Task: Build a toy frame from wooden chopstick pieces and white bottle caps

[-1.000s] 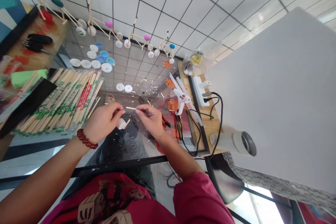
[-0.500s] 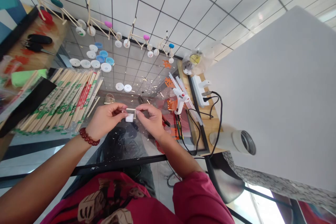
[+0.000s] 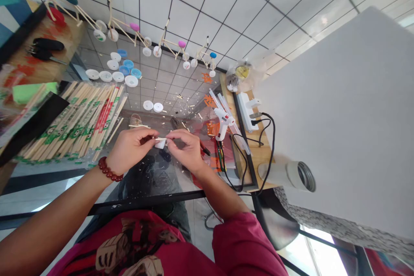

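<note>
Between my fingertips is a short, pale wooden stick (image 3: 161,139), cut like a piece of chopstick. My left hand (image 3: 131,146), with a beaded bracelet at the wrist, pinches one end. The other end sits in the pinch of my right hand (image 3: 186,150). A small white block (image 3: 159,144) shows just beneath the stick, partly covered by it; whether they touch I cannot tell. Left of my right forearm lies the glass tabletop (image 3: 168,177), strewn with small wood scraps. Beyond my left hand is another thin stick (image 3: 139,126).
Wrapped chopsticks (image 3: 77,125) lie in a heap at left. Several bottle caps (image 3: 131,81) sit farther back, before stick models with cap wheels (image 3: 168,45) along the wall. A white glue gun (image 3: 223,123), its cord, a power strip (image 3: 247,110) and a bottle (image 3: 287,174) are at right.
The stick between my hands has come down a little and now overlaps the top of the white block. A short piece seen below the stick at my right fingertips is now hidden.
</note>
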### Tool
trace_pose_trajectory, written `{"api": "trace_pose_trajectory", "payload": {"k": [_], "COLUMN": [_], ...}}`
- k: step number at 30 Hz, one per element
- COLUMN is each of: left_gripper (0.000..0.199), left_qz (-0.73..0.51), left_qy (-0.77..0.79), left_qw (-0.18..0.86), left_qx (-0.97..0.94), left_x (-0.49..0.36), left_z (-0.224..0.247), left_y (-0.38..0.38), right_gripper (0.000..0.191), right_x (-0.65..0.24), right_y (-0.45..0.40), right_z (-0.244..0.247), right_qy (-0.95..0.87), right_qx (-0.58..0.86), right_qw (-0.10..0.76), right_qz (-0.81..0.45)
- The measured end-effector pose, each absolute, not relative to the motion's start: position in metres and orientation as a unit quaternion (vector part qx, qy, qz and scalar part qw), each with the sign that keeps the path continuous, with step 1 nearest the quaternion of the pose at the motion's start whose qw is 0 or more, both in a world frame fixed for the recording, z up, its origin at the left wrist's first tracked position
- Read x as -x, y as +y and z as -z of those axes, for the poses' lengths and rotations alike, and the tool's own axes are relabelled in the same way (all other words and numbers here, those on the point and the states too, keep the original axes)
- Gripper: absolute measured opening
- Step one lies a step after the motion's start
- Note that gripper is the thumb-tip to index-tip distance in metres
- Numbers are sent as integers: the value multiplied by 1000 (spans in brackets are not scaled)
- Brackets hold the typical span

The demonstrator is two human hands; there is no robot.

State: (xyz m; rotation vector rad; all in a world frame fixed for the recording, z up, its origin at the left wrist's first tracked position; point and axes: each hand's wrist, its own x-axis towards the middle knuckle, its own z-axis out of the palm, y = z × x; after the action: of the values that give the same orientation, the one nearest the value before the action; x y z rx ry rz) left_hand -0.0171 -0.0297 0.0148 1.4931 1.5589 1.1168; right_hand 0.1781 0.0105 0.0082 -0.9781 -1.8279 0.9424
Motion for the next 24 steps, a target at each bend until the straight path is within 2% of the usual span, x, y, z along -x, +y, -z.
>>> {"api": "trace_pose_trajectory", "payload": {"k": [14,24], "left_gripper": [20,21], "left_qz": [-435,-429], "left_qy": [591,595], "left_qw": [347,333], "left_qx": [-585,-592], "left_x": [16,19], "left_z": [-20,-19], "left_y": [-34,-34], "right_gripper": [9,10], "right_x": [-175,-176], "right_y": [7,8], "right_z": [-3,-3], "right_qy": [-735,-743], "right_qx": [383,375], "right_qw": [396,417], "right_qz": [-397,-366]}}
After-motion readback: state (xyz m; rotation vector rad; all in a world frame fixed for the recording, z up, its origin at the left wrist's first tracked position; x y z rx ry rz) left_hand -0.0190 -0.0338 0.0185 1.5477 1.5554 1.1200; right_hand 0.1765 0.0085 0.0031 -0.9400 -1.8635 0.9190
